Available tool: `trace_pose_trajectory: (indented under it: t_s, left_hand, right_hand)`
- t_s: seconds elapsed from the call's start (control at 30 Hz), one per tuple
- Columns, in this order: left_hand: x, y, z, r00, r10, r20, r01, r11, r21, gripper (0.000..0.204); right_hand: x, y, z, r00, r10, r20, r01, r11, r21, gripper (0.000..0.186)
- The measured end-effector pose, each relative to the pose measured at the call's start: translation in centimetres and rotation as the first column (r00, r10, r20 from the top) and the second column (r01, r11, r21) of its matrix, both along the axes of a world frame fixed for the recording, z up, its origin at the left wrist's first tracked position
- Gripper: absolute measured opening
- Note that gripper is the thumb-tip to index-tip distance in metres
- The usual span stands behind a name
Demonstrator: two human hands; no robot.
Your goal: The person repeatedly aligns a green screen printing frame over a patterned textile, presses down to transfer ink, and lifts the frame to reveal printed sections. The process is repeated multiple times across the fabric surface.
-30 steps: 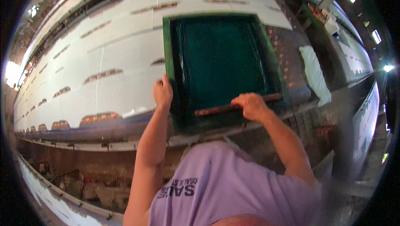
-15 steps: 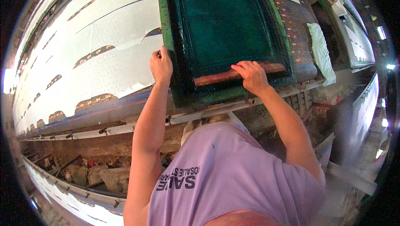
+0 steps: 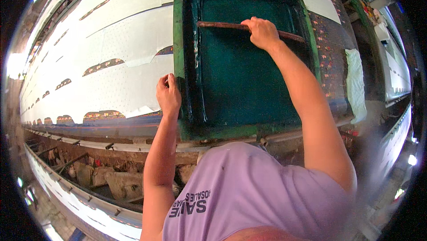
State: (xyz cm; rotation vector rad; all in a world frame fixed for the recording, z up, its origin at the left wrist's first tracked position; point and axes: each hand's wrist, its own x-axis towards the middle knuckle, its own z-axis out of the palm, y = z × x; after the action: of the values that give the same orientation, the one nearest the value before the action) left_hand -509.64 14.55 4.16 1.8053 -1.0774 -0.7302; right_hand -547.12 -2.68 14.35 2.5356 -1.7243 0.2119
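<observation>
A screen-printing frame (image 3: pixel 178 32) with a green rim lies flat on the long table, its mesh (image 3: pixel 240 81) covered in dark green-blue. Across the far part of the mesh lies a long brown squeegee (image 3: pixel 218 26). My right hand (image 3: pixel 263 33) is closed over its middle, the arm stretched over the frame. At the frame's left rim, about midway along, my left hand (image 3: pixel 169 96) is closed with curled fingers against the edge. What its fingertips press on is partly hidden.
White paper sheets (image 3: pixel 129 41) cover the table on the left, with dark patterned fabric (image 3: pixel 103 115) showing between them. A pale cloth (image 3: pixel 355 85) hangs at the right. A metal rail (image 3: pixel 129 147) runs along the near table edge. Another table (image 3: pixel 397 74) stands far right.
My right hand has pushed the squeegee from the near end of the mesh to the far part. My left hand keeps its place at the frame's left rim. The view has shifted slightly.
</observation>
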Motion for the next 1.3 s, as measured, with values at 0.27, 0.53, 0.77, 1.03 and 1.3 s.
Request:
trace_pose_trajectory:
  t_s: [0.27,0.53,0.77,1.03,1.3]
  left_hand:
    - [-0.3,0.2,0.2,0.996,0.067,0.051,-0.067,0.998,0.012,0.045]
    - [-1.3,0.5,1.2,0.983,0.141,0.117,-0.147,0.988,0.040,0.040]
    - [-1.3,0.6,1.4,0.974,0.116,0.195,-0.127,0.991,0.043,0.037]
    - [-1.4,0.4,1.2,0.973,0.104,0.206,-0.108,0.994,0.010,0.042]
    - [-0.3,0.1,0.0,0.988,0.154,0.017,-0.150,0.980,-0.133,0.035]
  right_hand:
    - [-2.4,-12.2,-0.9,0.999,0.023,-0.040,-0.028,0.993,-0.118,0.043]
    - [-3.3,-16.1,1.2,1.000,-0.003,0.017,0.004,0.997,-0.076,0.042]
    - [-3.9,-16.5,0.6,0.996,0.081,-0.031,-0.084,0.988,-0.126,0.052]
    - [-4.0,-17.9,2.3,0.997,-0.001,-0.081,0.003,1.000,0.017,0.051]
    - [-2.9,-10.0,4.2,0.990,0.106,-0.090,-0.084,0.970,0.226,0.052]
